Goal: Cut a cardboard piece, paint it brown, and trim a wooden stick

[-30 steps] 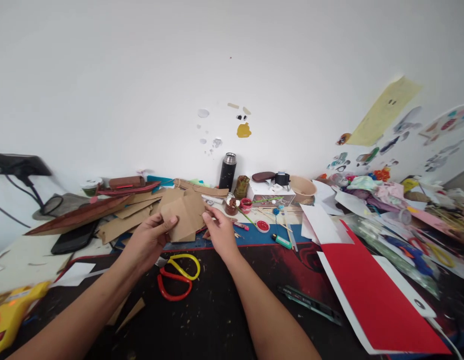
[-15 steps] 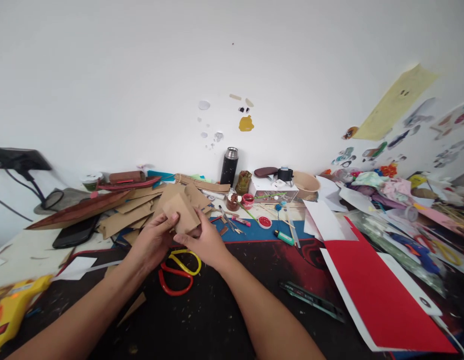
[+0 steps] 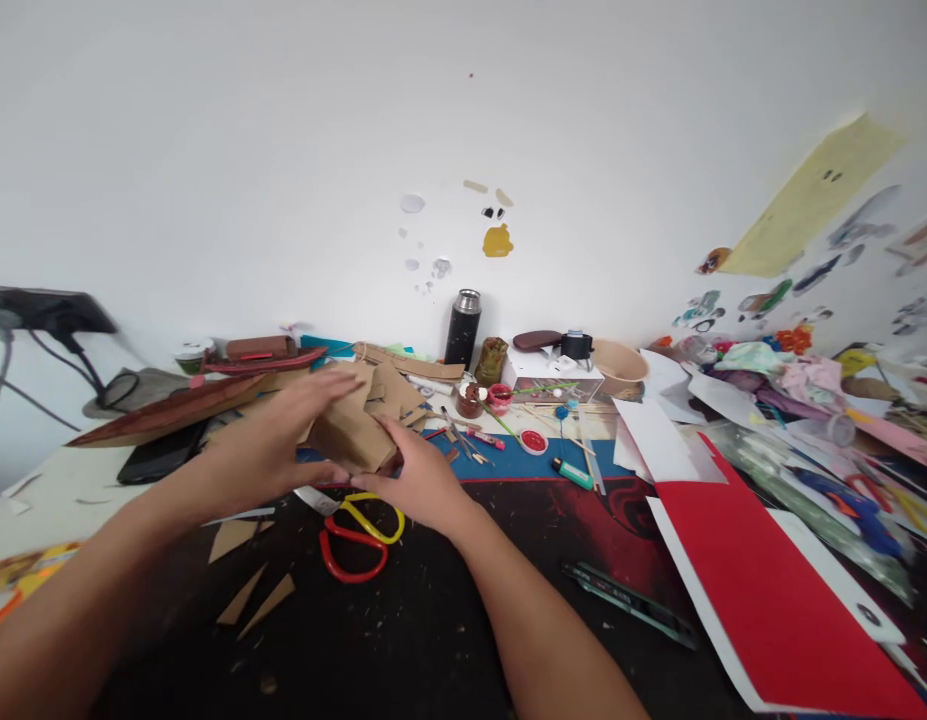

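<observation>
Near the middle of the desk my right hand (image 3: 422, 480) grips a small folded cardboard box (image 3: 350, 435) by its right side, thumb below and fingers behind. My left hand (image 3: 260, 445) is at the box's left side with fingers stretched out and thumb apart; whether it touches the cardboard I cannot tell. Just below the box lie scissors (image 3: 353, 574) with one red and one yellow handle, their blades partly visible under my left hand. Cardboard sheets (image 3: 395, 390) are piled behind the box, partly hidden by my hands. Narrow cardboard offcuts (image 3: 268, 605) lie on the dark mat.
A black flask (image 3: 463, 330) and paint jars (image 3: 469, 400) stand at the back. At right are a utility knife (image 3: 628, 602), red paper (image 3: 793, 600) and a heap of crafts materials. A yellow glue gun (image 3: 47, 575) lies at far left, partly behind my forearm.
My left hand has loosened its pinch on the cardboard and spread its fingers, moving left. The box has tilted in my right hand. The view has shifted slightly.
</observation>
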Demonstrator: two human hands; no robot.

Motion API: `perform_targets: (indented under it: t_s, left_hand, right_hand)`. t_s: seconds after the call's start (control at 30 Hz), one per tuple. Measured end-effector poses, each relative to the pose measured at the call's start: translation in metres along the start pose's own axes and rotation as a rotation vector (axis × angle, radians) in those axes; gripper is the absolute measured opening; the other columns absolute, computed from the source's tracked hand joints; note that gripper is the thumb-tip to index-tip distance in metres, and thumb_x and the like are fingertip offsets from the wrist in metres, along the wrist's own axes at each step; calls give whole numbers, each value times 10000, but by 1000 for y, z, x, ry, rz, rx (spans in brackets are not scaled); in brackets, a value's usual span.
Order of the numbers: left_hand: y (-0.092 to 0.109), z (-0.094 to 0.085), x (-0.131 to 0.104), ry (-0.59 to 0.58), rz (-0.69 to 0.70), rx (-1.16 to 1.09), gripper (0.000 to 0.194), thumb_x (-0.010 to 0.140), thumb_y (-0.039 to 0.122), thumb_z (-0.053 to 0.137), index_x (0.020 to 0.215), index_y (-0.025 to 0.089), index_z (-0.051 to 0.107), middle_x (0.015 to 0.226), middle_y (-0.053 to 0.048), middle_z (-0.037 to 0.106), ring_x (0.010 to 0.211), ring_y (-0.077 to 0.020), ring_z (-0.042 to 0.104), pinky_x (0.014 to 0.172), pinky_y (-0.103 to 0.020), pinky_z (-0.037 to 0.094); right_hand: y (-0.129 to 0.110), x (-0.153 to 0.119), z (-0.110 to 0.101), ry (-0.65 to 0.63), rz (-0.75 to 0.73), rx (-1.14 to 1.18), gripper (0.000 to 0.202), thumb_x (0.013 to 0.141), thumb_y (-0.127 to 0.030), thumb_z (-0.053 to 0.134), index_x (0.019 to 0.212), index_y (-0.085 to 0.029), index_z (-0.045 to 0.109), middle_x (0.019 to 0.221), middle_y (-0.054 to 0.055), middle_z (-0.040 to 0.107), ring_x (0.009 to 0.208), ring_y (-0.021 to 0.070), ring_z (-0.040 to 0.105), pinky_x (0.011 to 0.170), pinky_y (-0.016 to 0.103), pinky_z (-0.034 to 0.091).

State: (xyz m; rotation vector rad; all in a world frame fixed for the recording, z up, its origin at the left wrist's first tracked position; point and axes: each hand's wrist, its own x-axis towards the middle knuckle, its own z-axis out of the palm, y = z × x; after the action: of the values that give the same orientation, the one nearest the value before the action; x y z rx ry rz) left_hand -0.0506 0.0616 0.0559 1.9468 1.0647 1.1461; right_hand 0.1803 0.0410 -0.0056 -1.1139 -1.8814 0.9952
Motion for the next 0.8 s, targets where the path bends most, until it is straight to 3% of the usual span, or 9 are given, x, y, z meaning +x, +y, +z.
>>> perform_targets:
  t_s: [0.1, 0.17, 0.33, 0.43, 0.5, 0.57, 0.63, 0.7, 0.8]
  left_hand:
    - [-2, 2, -1, -232, 45, 266, 740, 605, 216, 947, 1310, 352, 763, 1461, -115, 676, 1444, -446, 507, 1244, -543, 307]
    - [-5, 3, 0, -299, 73, 357, 687, 687, 198, 873, 1343, 358, 743, 1425, -121, 694, 1405, -434, 538, 1228, -542, 306]
    - [-9, -1, -4, -328, 106, 559, 608, 746, 348, 847, 1343, 336, 734, 1177, -142, 767, 1181, -409, 668, 1100, -461, 434]
    - [-12, -12, -10, -302, 54, 568, 650, 726, 409, 870, 1357, 348, 728, 1200, -131, 782, 1152, -405, 690, 1015, -412, 484]
    - [-14, -27, -12, -230, 3, 464, 688, 668, 372, 920, 1334, 350, 746, 1267, -110, 777, 1183, -393, 683, 992, -370, 487]
    - [-17, -50, -12, -114, -47, 367, 745, 555, 289, 984, 1272, 320, 781, 1227, -77, 795, 1092, -345, 706, 909, -306, 494]
    - [-20, -80, -10, 26, -121, 395, 811, 452, 258, 1031, 1228, 265, 794, 1054, -39, 819, 875, -276, 700, 758, -257, 467]
    - [-25, -112, -5, 79, -279, 511, 833, 425, 251, 1050, 1213, 210, 783, 808, 17, 778, 684, -211, 626, 634, -222, 388]
    - [-36, -155, 4, 146, -430, 587, 722, 445, 260, 1058, 1099, 149, 772, 620, 60, 680, 584, -189, 548, 586, -213, 327]
  right_hand:
    - [0, 0, 2, 24, -32, -18, 827, 812, -407, 875, 1556, -332, 523, 1404, 108, 682, 1132, 304, 694, 1008, 451, 513]
    - [0, 0, 3, 35, -53, -25, 816, 804, -385, 883, 1543, -326, 542, 1457, 117, 650, 1238, 324, 652, 1049, 463, 490]
    - [0, -3, 7, -20, -16, 33, 821, 815, -400, 878, 1556, -358, 527, 1297, 92, 731, 840, 237, 701, 865, 424, 552]
    - [0, -4, 6, -35, -19, 80, 826, 838, -464, 856, 1577, -381, 496, 1369, 87, 706, 784, 206, 694, 815, 390, 550]
    - [0, -4, 5, -39, -17, 103, 795, 876, -481, 817, 1587, -389, 475, 1406, 80, 691, 780, 192, 703, 813, 374, 543]
    - [0, -3, 4, -19, -8, 102, 735, 911, -476, 777, 1578, -373, 486, 1402, 79, 694, 776, 184, 703, 819, 369, 538]
    - [1, -2, 4, 11, -2, 99, 671, 937, -468, 744, 1556, -349, 516, 1380, 84, 706, 771, 183, 695, 821, 371, 535]
    - [1, -2, 6, 24, 0, 94, 623, 950, -469, 727, 1531, -336, 547, 1337, 85, 727, 776, 189, 693, 813, 371, 533]
    - [0, -2, 9, 7, 2, 91, 581, 954, -453, 722, 1505, -329, 581, 1270, 76, 754, 777, 195, 698, 792, 362, 532]
